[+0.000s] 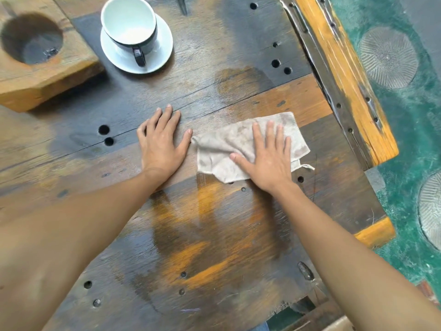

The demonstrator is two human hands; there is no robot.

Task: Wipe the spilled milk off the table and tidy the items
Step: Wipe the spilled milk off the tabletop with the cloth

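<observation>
Forearms: two bare arms reach in from the bottom edge, nearest the camera, out over the desk (71, 149).
Cloth: a stained beige cloth (229, 144) lies crumpled flat on the desk, right of centre, with a thin loop trailing from its right corner.
Right hand: the right hand (267, 161) presses palm-down on the cloth, its fingers (269, 134) straight and spread wide, thumb stretched to the left over the fabric.
Left hand: the left hand (160, 142) rests flat on bare wood just beside the cloth, fingers straight and holding nothing; the thumb tip is at the cloth's left corner.
Wet patch: a dark, glossy damp area (214, 235) shows on the boards between the arms.
Cup: a white cup (128, 22) with a dark handle stands on a white saucer (157, 56), far left, well apart from the cloth.
Wooden block: a thick block (43, 75) with a round hollow sits left of the saucer.
Floor: green floor (410, 144) lies beyond the desk's right edge.
</observation>
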